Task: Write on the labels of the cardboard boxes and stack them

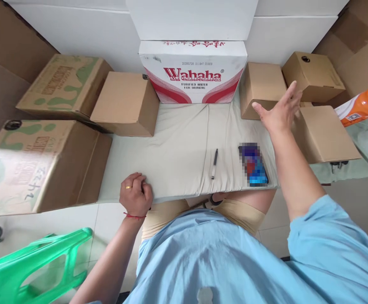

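My left hand [136, 194] rests at the front edge of the cloth-covered table [171, 169], its fingers curled; something dark shows by the thumb, too small to make out. My right hand [280, 109] is raised at the right with fingers spread and nothing held, nearest to a plain brown box [263, 80] behind it and another brown box [326, 131] to its right. Between the hands a pen [214, 164] lies on the cloth. A phone [254, 164] with a blurred screen lies right of the pen, near the front edge.
A white and red Wahaba-style carton [193, 76] stands at the back. Brown boxes [123, 103] [63, 84] [44, 164] fill the left. At the right are another box [313, 76] and an orange bottle [367, 103]. A green stool [44, 266] stands lower left.
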A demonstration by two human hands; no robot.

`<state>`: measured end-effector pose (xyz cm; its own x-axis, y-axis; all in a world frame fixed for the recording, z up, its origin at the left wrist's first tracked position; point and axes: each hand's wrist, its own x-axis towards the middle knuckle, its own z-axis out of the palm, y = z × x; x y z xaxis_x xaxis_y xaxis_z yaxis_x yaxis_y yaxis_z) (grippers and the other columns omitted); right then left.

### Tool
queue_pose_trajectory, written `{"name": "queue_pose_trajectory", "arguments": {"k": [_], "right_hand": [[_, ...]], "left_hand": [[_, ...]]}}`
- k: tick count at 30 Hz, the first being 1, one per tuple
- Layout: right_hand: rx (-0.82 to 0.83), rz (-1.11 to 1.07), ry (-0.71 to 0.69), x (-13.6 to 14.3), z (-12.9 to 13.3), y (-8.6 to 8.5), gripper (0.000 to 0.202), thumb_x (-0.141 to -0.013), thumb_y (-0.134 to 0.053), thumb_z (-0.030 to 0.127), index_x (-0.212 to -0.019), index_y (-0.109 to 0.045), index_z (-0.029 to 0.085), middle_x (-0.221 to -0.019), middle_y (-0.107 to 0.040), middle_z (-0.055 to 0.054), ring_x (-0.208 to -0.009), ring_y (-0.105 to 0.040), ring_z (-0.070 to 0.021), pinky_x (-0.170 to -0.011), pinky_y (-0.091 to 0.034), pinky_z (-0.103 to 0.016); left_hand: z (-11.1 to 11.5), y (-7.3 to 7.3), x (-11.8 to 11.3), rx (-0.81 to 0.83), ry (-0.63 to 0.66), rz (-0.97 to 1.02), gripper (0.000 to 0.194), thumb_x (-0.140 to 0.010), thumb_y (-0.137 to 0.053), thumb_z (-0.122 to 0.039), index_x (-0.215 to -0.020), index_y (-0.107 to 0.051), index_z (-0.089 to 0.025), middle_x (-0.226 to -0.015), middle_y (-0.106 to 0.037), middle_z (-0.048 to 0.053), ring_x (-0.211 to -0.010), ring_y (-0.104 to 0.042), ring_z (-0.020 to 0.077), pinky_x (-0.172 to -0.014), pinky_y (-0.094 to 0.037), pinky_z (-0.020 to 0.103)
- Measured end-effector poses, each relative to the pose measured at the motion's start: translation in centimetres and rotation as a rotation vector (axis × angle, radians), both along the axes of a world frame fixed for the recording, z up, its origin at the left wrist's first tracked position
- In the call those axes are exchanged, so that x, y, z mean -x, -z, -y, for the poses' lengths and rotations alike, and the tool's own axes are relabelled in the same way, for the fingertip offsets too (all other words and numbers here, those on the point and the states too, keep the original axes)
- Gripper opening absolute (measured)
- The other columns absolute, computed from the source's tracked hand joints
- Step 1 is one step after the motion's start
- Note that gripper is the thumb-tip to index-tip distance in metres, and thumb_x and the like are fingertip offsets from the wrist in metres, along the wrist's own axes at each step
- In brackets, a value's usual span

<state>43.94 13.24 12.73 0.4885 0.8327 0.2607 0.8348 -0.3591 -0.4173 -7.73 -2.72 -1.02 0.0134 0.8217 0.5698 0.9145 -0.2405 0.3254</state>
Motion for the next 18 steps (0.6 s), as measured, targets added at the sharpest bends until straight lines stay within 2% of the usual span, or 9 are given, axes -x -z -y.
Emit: {"name": "queue_pose_trajectory", "arguments": {"k": [3,6,8,13,15,18], "right_hand": [[0.12,-0.101,0.053,0.5,-3.3,-1.5,0.117,-0.102,-0.056,0.074,-0.17,-0.005,-0.006,-0.173,-0.001,-0.051,-0.167,-0.02,-0.0501,-0.117,-0.035,-0.074],[0.321,-0.096,0.123,1.2,-4.6,-2.2,0.132,-0.095,-0.071,0.073,-0.173,0.003,-0.004,-0.173,0.003,-0.053,-0.169,-0.012,-0.0515,-0.117,-0.031,-0.076],[0.411,-0.071,0.161,1.8,-4.7,-2.4,0.137,-0.089,-0.082,0.068,-0.175,0.001,0.001,-0.174,0.001,-0.05,-0.169,-0.01,-0.0517,-0.118,-0.029,-0.076],[0.338,-0.045,0.197,2.7,-3.5,-2.3,0.126,-0.085,-0.093,0.051,-0.176,-0.018,0.006,-0.176,-0.017,-0.042,-0.165,-0.024,-0.0495,-0.123,-0.031,-0.07],[0.3,-0.011,0.157,2.5,-3.2,-2.4,0.121,-0.09,-0.086,0.057,-0.175,-0.017,0.003,-0.176,-0.017,-0.042,-0.166,-0.022,-0.0505,-0.123,-0.029,-0.072],[0.196,0.076,0.063,1.2,-4.5,-2.7,0.115,-0.1,-0.063,0.073,-0.172,-0.016,-0.004,-0.176,-0.008,-0.046,-0.17,-0.009,-0.0532,-0.12,-0.025,-0.08]], "left_hand": [[0.3,0.6,-0.2,0.008,-0.038,-0.025,0.019,-0.09,-0.061,-0.013,-0.103,-0.072,-0.02,-0.118,-0.076,0.015,-0.115,-0.07,0.0323,-0.097,-0.056,0.046],[0.4,0.7,0.0,0.026,-0.055,-0.039,0.02,-0.089,-0.061,-0.014,-0.104,-0.072,-0.02,-0.119,-0.076,0.015,-0.115,-0.07,0.0323,-0.097,-0.056,0.045],[0.4,0.8,0.1,0.037,-0.064,-0.04,0.019,-0.089,-0.061,-0.015,-0.104,-0.072,-0.02,-0.12,-0.076,0.015,-0.116,-0.07,0.0325,-0.098,-0.056,0.046],[0.5,0.9,0.1,0.06,-0.072,-0.033,0.019,-0.087,-0.061,-0.016,-0.102,-0.071,-0.021,-0.119,-0.076,0.015,-0.118,-0.071,0.0329,-0.1,-0.056,0.046],[0.5,0.9,0.2,0.07,-0.073,-0.03,0.019,-0.087,-0.061,-0.016,-0.102,-0.07,-0.021,-0.119,-0.075,0.015,-0.12,-0.07,0.0328,-0.101,-0.056,0.046],[0.6,0.9,0.3,0.097,-0.077,-0.025,0.02,-0.085,-0.062,-0.017,-0.103,-0.069,-0.022,-0.119,-0.074,0.015,-0.123,-0.069,0.033,-0.103,-0.055,0.046]]}}
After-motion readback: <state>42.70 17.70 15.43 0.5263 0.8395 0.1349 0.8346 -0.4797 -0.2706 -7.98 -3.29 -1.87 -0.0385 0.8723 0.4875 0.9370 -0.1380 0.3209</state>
